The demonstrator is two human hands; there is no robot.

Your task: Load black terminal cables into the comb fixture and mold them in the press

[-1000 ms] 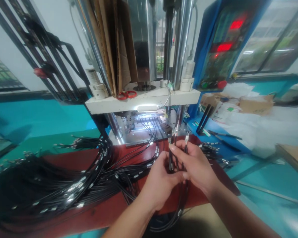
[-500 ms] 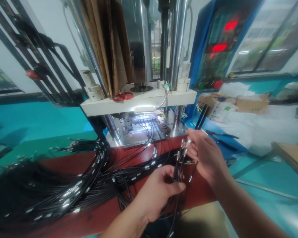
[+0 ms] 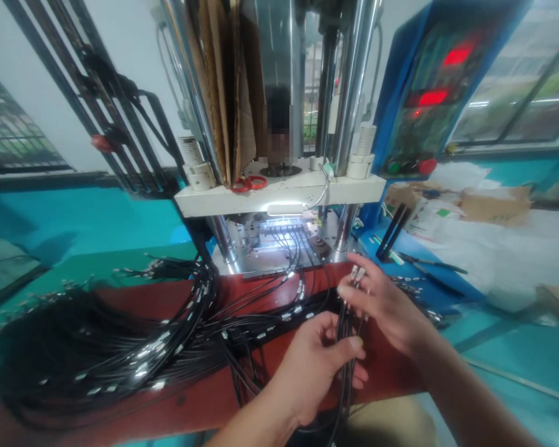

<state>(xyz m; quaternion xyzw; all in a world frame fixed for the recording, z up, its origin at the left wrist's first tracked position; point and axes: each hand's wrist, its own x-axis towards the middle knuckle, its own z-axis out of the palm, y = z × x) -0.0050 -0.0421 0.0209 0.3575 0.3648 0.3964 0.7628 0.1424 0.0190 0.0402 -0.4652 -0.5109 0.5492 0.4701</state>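
My left hand (image 3: 310,363) is closed around a small bunch of black cables (image 3: 345,379), thumb across the front. The cables hang down past my wrist towards the bottom edge. Just above, my right hand (image 3: 391,304) pinches the upper ends of the same bunch, where small metal connectors (image 3: 358,273) stick up between the fingers. The right fingertips partly hide the ends. To the left, a large pile of black cables (image 3: 135,354) with silvery metal pieces lies over the red-brown bench (image 3: 279,357).
Behind the bench stands a press with a white plate (image 3: 279,192) and a lit metal mould (image 3: 282,236), cables running out of it. Red-handled scissors (image 3: 249,184) rest on the plate. Right are a control panel (image 3: 428,93), a blue tray (image 3: 442,279) with tools, and white bags (image 3: 517,248).
The connector ends stand closer together, and my right fingers have closed over them. The cable that dangled apart below my right hand now lies near the bunch. The whole view has shifted slightly.
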